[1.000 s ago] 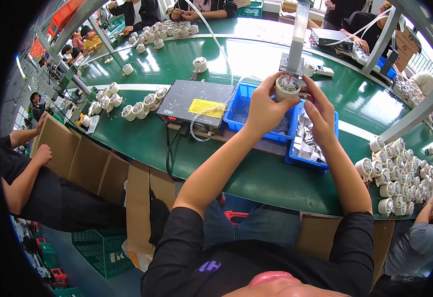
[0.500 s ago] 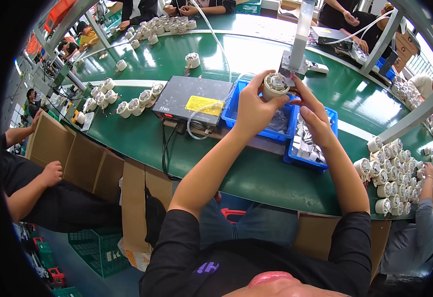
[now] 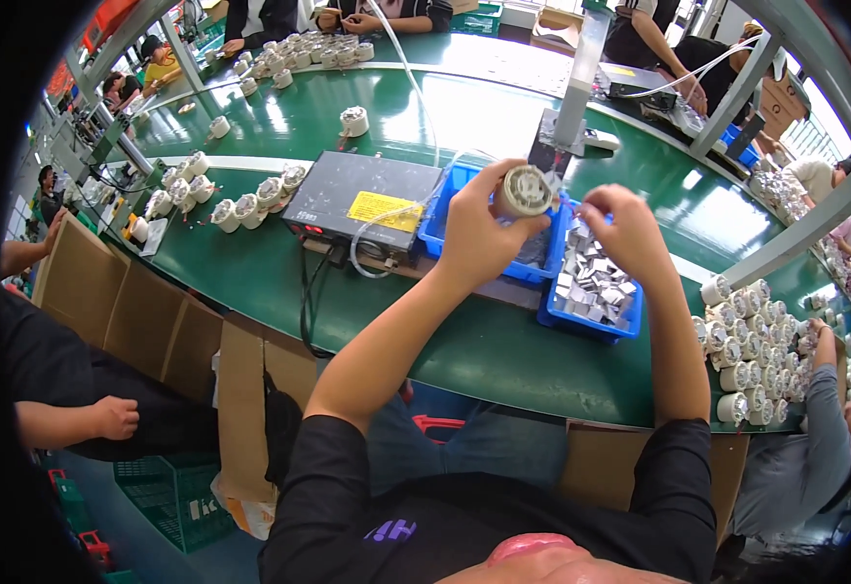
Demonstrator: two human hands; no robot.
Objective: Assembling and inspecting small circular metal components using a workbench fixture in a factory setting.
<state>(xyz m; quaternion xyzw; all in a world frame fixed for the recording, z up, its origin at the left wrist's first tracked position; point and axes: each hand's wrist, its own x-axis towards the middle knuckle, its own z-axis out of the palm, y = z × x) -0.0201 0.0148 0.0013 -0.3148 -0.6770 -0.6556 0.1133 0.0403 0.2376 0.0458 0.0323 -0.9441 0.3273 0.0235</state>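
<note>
A round cream-coloured housing [image 3: 525,192] with a greyish metallic inside sits in my left hand [image 3: 474,229], fingers and thumb wrapped round its sides, its open face up. Just right of it, apart from the housing, is my right hand [image 3: 630,229], its fingers curled together; whether something small is between the fingertips I cannot make out. Below that hand stands a blue bin [image 3: 586,329] of small silvery-white pieces [image 3: 596,277]. Another blue bin [image 3: 432,238], partly hidden by my left hand and the housing, is beside it.
A grey-black box device [image 3: 362,200] with a yellow label, cable and clear tube stands left on the green table [image 3: 484,360]. Behind the bins rises a metal post [image 3: 581,88]. Similar housings [image 3: 752,341] crowd the right; more [image 3: 250,209] stand left. Co-workers sit on both sides.
My right hand has come away from the housing, up and to the right. My left hand still holds the housing, now a little lower and tilted. The whole view has shifted slightly.
</note>
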